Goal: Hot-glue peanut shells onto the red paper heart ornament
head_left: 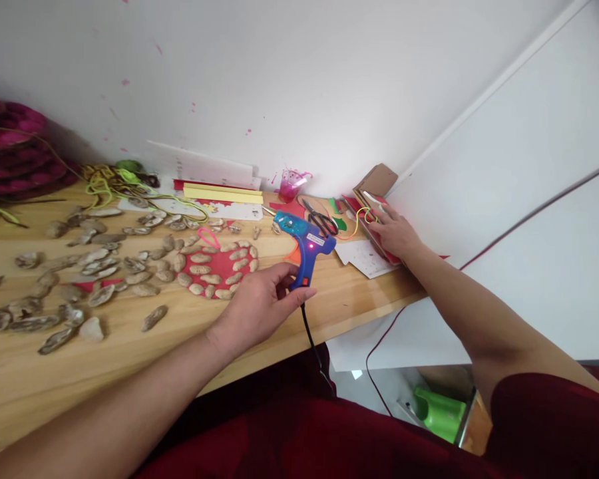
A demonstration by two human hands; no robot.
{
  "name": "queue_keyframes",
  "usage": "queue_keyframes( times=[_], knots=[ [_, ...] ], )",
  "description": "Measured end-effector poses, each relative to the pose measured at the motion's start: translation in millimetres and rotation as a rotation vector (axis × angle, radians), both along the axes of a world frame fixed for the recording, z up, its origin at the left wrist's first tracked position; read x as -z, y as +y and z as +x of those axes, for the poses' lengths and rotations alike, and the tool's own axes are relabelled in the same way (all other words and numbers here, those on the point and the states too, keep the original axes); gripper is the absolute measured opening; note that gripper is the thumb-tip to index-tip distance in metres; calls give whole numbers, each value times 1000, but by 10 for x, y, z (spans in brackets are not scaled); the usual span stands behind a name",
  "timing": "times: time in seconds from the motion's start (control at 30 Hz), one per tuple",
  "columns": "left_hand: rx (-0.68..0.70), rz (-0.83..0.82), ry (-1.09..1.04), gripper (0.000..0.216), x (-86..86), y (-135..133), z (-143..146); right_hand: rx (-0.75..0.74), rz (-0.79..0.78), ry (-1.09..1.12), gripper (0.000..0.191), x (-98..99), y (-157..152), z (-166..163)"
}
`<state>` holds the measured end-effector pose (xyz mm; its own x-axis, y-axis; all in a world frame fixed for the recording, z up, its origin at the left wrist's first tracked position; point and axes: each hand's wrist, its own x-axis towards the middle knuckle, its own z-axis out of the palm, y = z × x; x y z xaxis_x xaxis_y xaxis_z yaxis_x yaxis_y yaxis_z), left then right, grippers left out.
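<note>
My left hand (259, 303) grips the handle of a blue glue gun (303, 243) whose small red light glows; its nozzle points left and back over the wooden table (130, 346). Its black cord (312, 346) drops over the front edge. Just left of the gun lies a red felt disc (219, 265) covered with peanut shells and carrying a pink loop. My right hand (394, 233) reaches to the far right end of the table, fingers spread flat on a pile of red felt sheets and brown card (377, 183).
Several loose shells (80, 266) are scattered over the left half. Black-handled scissors (322, 219), a pink cup (289, 183), yellow paper strips (222, 193), green cord (114, 186) and white sheets (367, 256) lie along the white wall. A green object (436, 412) sits below the table.
</note>
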<state>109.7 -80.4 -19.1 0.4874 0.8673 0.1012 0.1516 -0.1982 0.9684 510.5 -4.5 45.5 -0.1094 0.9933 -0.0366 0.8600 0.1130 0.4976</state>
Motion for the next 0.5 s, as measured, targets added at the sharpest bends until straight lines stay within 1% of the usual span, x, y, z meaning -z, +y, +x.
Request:
queue_keyframes(
  times=[0.17, 0.33, 0.5],
  knots=[
    [22, -42, -38, 37, -2, -8, -3, 54, 40, 15, 53, -99, -28, 69],
    [16, -31, -7, 38, -2, -12, -12, 101, 74, 19, 46, -173, -66, 57],
    [19, -33, -15, 39, 12, -1, -12, 124, 81, 19, 44, -144, -119, -54]
  ],
)
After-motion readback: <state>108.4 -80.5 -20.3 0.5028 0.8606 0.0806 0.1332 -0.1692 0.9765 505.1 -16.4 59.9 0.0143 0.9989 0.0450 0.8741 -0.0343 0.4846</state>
